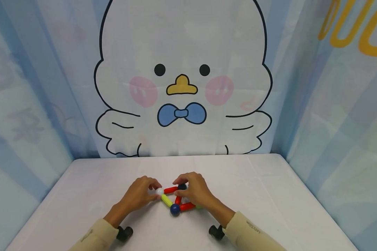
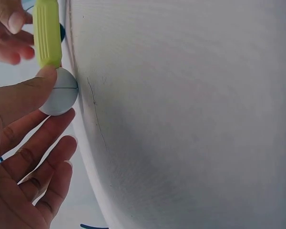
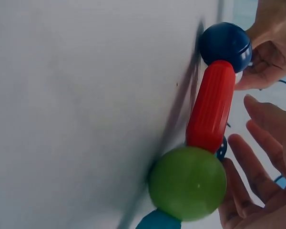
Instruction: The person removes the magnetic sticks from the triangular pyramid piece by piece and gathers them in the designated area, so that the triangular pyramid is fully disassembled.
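Note:
A figure of coloured rods and balls lies on the white table. My left hand (image 1: 139, 192) pinches a white ball (image 2: 62, 98) between thumb and fingers at its left corner. From that ball run a yellow-green rod (image 2: 47, 36) to a dark blue ball (image 1: 175, 209) and a red rod (image 1: 170, 190) to a darker ball (image 1: 182, 186). My right hand (image 1: 197, 189) is spread loosely around the darker ball; its thumb stands apart in the right wrist view. Another red rod (image 3: 211, 107) joins the blue ball to a green ball (image 3: 188, 183), with a teal rod (image 3: 158, 220) beyond it.
The white table (image 1: 254, 191) ends at a back edge before a curtain (image 1: 182, 136) printed with a cartoon bird. Black devices (image 1: 124, 234) are strapped at both wrists, close above the table. Blue curtains (image 1: 28, 104) hang on both sides.

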`<state>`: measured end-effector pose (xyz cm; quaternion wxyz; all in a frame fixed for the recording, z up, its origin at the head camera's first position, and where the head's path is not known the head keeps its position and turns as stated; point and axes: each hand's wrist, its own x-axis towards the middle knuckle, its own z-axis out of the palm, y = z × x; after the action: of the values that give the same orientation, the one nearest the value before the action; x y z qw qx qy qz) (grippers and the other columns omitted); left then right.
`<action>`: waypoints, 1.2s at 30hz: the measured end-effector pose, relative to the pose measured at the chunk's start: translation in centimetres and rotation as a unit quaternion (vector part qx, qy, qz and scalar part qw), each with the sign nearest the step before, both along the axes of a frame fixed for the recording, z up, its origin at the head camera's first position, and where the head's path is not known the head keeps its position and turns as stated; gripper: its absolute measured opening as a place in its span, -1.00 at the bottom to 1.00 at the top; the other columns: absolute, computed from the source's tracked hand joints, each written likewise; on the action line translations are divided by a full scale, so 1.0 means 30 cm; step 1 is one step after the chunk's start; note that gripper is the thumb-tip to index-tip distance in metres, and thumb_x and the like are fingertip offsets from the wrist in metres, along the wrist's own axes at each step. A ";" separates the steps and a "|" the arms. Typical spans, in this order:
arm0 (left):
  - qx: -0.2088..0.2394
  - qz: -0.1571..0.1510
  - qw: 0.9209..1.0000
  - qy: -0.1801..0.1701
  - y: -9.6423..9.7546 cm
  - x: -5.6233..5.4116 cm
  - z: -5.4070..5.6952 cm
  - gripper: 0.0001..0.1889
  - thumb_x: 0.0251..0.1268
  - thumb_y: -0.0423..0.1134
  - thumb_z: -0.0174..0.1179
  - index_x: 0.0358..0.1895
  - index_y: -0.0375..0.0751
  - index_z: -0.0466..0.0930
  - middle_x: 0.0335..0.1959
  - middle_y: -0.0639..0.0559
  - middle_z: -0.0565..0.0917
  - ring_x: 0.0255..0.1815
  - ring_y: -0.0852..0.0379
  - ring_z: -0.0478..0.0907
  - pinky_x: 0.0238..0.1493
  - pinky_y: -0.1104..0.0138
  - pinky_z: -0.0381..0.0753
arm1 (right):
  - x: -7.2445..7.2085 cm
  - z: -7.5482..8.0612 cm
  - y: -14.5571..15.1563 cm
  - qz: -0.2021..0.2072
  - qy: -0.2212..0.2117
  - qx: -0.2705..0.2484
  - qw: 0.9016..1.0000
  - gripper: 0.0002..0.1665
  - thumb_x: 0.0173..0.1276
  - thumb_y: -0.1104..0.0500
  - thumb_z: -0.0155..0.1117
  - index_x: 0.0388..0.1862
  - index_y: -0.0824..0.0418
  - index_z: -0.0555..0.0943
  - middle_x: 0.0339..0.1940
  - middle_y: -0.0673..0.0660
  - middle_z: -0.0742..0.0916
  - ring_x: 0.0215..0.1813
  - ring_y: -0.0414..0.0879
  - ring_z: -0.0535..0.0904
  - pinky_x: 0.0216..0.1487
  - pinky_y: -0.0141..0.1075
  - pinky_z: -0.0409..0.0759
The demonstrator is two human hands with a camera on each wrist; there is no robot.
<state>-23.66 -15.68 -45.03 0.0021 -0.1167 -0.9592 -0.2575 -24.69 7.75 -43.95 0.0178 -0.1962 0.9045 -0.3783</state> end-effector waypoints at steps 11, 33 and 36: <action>0.007 -0.011 1.000 0.012 -0.005 -0.007 -0.008 -0.73 0.09 -0.19 0.65 -0.13 0.04 0.83 -0.30 0.26 0.72 -0.19 0.21 0.53 -0.06 0.24 0.58 | -0.044 -0.015 -0.078 0.019 0.029 0.058 0.998 -0.80 0.23 0.15 0.67 -0.16 0.01 0.87 -0.23 -0.11 0.86 0.02 -0.06 0.59 -0.07 -0.32 0.49; 0.005 -0.004 1.000 0.023 -0.006 0.007 -0.003 -0.74 0.08 -0.20 0.66 -0.16 0.01 0.82 -0.32 0.17 0.67 -0.21 0.18 0.52 -0.09 0.24 0.56 | -0.051 -0.029 -0.094 -0.008 0.055 0.061 0.997 -0.89 0.30 0.19 0.61 -0.20 0.05 0.87 -0.27 -0.08 0.83 -0.06 -0.15 0.54 -0.04 -0.28 0.53; 0.001 -0.002 1.000 0.024 -0.005 0.009 -0.004 -0.74 0.08 -0.19 0.66 -0.16 0.01 0.82 -0.32 0.17 0.65 -0.21 0.18 0.50 -0.10 0.25 0.55 | -0.060 -0.030 -0.089 -0.028 0.055 0.047 0.997 -0.87 0.31 0.23 0.59 -0.17 0.07 0.86 -0.25 -0.04 0.84 -0.05 -0.11 0.58 0.01 -0.21 0.55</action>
<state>-23.40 -15.85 -45.16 0.0246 -0.1252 -0.9583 -0.2558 -26.49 5.06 -44.84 -0.0337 -0.1905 0.9259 -0.3244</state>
